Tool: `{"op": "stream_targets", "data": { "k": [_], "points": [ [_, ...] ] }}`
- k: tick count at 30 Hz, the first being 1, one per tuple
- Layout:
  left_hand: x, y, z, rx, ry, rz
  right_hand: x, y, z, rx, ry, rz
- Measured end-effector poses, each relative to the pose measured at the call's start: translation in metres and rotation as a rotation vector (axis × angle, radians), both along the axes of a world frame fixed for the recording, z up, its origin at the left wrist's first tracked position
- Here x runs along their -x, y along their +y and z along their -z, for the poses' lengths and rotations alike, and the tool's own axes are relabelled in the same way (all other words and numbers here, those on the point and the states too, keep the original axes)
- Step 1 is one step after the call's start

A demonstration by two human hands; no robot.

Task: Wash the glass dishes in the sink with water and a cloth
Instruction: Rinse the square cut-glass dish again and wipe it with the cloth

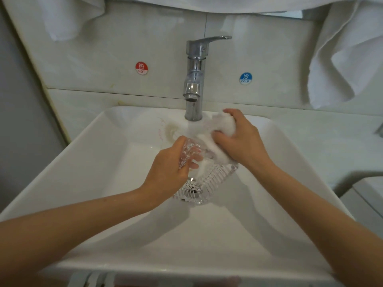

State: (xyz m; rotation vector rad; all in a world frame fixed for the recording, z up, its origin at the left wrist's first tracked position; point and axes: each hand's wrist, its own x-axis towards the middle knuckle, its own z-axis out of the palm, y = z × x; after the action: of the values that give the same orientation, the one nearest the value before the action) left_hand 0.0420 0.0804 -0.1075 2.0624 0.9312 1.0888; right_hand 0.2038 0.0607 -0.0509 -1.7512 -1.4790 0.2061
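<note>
A clear ribbed glass dish (209, 179) is held tilted over the middle of the white sink (93, 162), below the tap. My left hand (170, 168) grips the dish's left rim, thumb on the outside and fingers showing through the glass. My right hand (238, 137) clutches a white cloth (226, 123) and presses it against the dish's upper right side. Part of the cloth lies inside the dish. The drain plug (191, 179) shows through the glass.
A chrome mixer tap (194, 79) stands at the back of the sink, with no stream visible from it. Red HOT (141, 68) and blue COLD (245, 78) stickers sit on the tiled wall. White towels (344, 59) hang at upper right and upper left.
</note>
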Motion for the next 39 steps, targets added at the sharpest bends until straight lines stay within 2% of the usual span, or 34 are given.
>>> {"op": "stream_targets", "data": {
  "k": [3,6,9,11,13,16,18,20,24,27,30,34,39],
  "points": [
    [0.0,0.0,0.001,-0.026,-0.004,-0.002,0.028,0.002,-0.007,-0.148,0.08,-0.133],
    [0.003,0.0,0.001,-0.017,-0.013,-0.009,0.014,0.008,-0.004,0.017,0.021,-0.081],
    [0.002,0.0,0.0,-0.007,-0.002,0.006,-0.02,0.005,0.004,0.242,-0.169,0.065],
    [0.001,0.001,0.001,0.0,-0.007,0.003,-0.027,0.001,0.008,0.279,-0.199,0.11],
    [0.001,0.003,0.002,0.008,-0.013,-0.002,-0.019,-0.002,0.008,0.161,-0.15,0.078],
    [0.002,0.001,0.0,0.012,-0.008,-0.006,0.009,-0.004,0.002,-0.125,-0.014,-0.064],
    [0.001,0.001,0.0,0.012,-0.009,-0.019,0.018,-0.002,0.001,-0.176,0.025,-0.131],
    [0.0,0.002,0.0,0.03,-0.021,-0.029,0.008,0.002,0.003,-0.095,0.005,-0.132],
    [-0.002,0.001,-0.003,0.057,-0.041,-0.022,-0.034,0.003,0.008,0.189,-0.475,0.052],
    [-0.002,0.001,-0.006,0.061,-0.066,-0.019,-0.051,-0.002,0.004,0.39,-0.514,0.052],
    [0.001,0.002,-0.015,0.067,-0.159,-0.032,-0.055,-0.006,-0.002,0.68,-0.595,-0.11],
    [0.003,0.001,-0.029,0.098,-0.318,-0.03,-0.035,-0.015,-0.005,0.789,-0.416,-0.314],
    [0.003,-0.003,-0.029,0.07,-0.346,0.009,-0.025,0.004,0.028,0.656,-0.27,-0.321]
  ]
}}
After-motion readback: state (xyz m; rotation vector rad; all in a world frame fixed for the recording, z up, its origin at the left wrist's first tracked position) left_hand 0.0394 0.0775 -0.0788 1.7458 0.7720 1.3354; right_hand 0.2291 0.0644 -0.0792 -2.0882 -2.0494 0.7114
